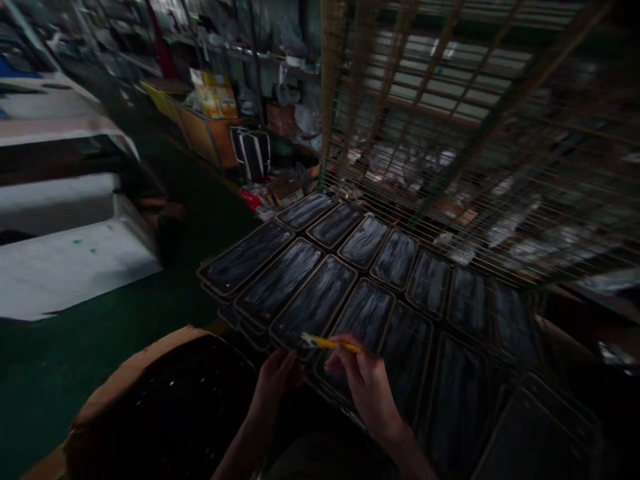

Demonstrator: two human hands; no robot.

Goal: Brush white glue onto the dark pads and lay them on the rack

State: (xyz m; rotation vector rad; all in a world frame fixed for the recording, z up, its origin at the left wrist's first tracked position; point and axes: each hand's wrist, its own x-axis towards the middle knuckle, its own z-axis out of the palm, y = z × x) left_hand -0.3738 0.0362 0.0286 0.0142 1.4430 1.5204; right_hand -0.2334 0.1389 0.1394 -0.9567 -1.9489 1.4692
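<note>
My right hand is closed around the yellow handle of a small brush. The brush's pale bristle end points left, over the near end of a dark rectangular tray with whitish streaks across its face. At that tray's near corner is my left hand, its thumb and fingers bent together on the edge; the fingertips are partly hidden in shadow. Similar dark panels with rounded corners and pale streaks, such as one streaked tray, lie side by side in two rows, with more stacked under the left ones.
A round container with a brown rim and dark inside stands at front left. White boxes are on the left above the green floor. A wire mesh rack rises behind the trays. Cartons and bags lie at the back.
</note>
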